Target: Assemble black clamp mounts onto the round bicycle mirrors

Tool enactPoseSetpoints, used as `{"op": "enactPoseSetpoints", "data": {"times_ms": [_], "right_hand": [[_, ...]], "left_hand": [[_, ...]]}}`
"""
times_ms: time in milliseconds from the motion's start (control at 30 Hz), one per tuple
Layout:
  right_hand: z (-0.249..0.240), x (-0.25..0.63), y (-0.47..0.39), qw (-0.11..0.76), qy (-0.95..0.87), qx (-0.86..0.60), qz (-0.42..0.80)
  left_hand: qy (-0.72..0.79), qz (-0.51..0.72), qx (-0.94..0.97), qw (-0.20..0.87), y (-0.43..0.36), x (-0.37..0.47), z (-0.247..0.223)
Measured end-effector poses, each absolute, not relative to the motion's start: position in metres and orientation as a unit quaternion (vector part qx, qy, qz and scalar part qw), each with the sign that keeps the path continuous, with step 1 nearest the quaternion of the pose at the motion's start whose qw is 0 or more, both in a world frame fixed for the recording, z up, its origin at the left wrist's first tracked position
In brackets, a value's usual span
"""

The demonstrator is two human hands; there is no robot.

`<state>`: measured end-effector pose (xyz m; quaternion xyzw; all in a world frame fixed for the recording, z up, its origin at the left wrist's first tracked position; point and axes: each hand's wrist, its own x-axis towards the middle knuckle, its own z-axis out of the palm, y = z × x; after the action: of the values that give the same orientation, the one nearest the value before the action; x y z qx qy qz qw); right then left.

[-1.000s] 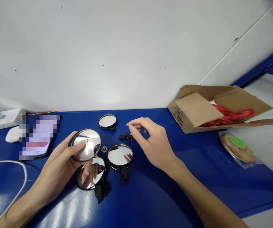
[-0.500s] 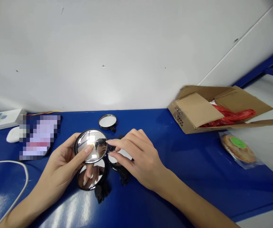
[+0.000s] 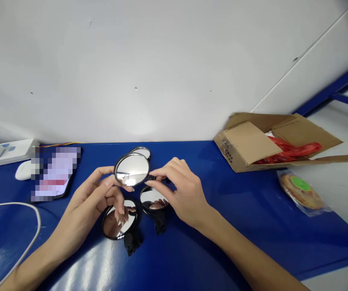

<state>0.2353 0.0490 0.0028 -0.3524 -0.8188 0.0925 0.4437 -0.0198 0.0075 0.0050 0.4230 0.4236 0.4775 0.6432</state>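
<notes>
A round black-rimmed mirror (image 3: 132, 169) is held up over the blue table, its glass facing the camera. My right hand (image 3: 181, 190) pinches the small black joint at its right edge. The fingers of my left hand (image 3: 90, 200) are at the lower left rim, with the index finger partly behind the mirror. Below lie two more round mirrors with black clamps, one at the lower left (image 3: 119, 220) and one under my right fingertips (image 3: 153, 200). Another mirror (image 3: 142, 152) rests behind the held one, partly covered by it.
An open cardboard box (image 3: 246, 141) with a red bag stands at the back right, a wrapped round pastry (image 3: 302, 190) before it. At left are a phone (image 3: 57, 173), a white mouse (image 3: 24, 170), a white box (image 3: 19, 149) and a white cable (image 3: 37, 220).
The held mirror has moved up and to the right, now overlapping the back mirror. My left thumb has come off its glass to the rim.
</notes>
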Motion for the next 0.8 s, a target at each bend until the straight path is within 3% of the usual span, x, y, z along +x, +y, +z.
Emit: {"op": "enactPoseSetpoints", "data": {"times_ms": [233, 533, 800], "right_hand": [[-0.001, 0.228, 0.086, 0.383, -0.789, -0.468, 0.113], [-0.001, 0.208, 0.096, 0.328, -0.782, -0.516, 0.126], [0.009, 0.215, 0.096, 0.333, -0.774, -0.518, 0.145]], "left_hand": [[0.496, 0.508, 0.463, 0.531, 0.015, -0.026, 0.0], [0.508, 0.49, 0.5, 0.502, 0.013, -0.026, 0.0], [0.506, 0.485, 0.51, 0.498, 0.011, -0.027, -0.003]]}}
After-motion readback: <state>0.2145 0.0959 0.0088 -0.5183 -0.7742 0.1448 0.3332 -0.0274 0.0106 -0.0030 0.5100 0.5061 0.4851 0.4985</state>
